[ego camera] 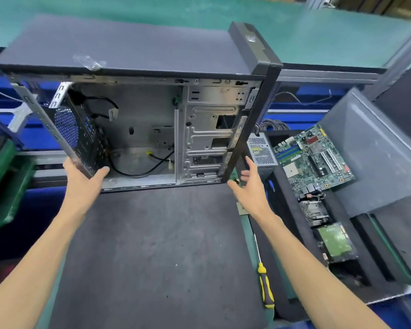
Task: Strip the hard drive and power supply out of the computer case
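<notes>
The left hand (87, 176) is gripping the emptied computer case (138, 110) by its rear corner at the counter's (152, 245) far edge, while the right hand (249, 184), fingers spread, should be steadying the front bezel.

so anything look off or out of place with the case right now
A crumpled scrap of clear tape or plastic sticks to the computer case top near its left edge. Inside, loose cables lie unplugged. The left hand holds the case tilted.
</notes>
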A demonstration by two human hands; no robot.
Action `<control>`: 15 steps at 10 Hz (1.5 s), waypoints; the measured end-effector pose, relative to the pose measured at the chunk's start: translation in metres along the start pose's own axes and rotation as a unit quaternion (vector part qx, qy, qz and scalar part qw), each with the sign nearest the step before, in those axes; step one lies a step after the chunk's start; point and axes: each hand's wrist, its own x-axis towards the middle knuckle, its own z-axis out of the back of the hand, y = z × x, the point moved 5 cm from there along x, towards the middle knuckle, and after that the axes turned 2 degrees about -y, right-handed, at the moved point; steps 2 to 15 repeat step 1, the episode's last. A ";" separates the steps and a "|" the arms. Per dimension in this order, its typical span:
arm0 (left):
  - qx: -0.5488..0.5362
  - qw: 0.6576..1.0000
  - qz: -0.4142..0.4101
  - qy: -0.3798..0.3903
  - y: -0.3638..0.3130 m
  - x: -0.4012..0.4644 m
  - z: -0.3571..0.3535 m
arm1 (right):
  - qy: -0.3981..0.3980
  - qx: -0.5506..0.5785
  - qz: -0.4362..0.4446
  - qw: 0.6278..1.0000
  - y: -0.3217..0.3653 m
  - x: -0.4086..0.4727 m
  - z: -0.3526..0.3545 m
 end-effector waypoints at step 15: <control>0.021 0.996 -0.002 -0.081 -0.004 -0.024 -0.003 | -0.036 -0.010 -0.025 0.999 -0.012 -0.018 0.014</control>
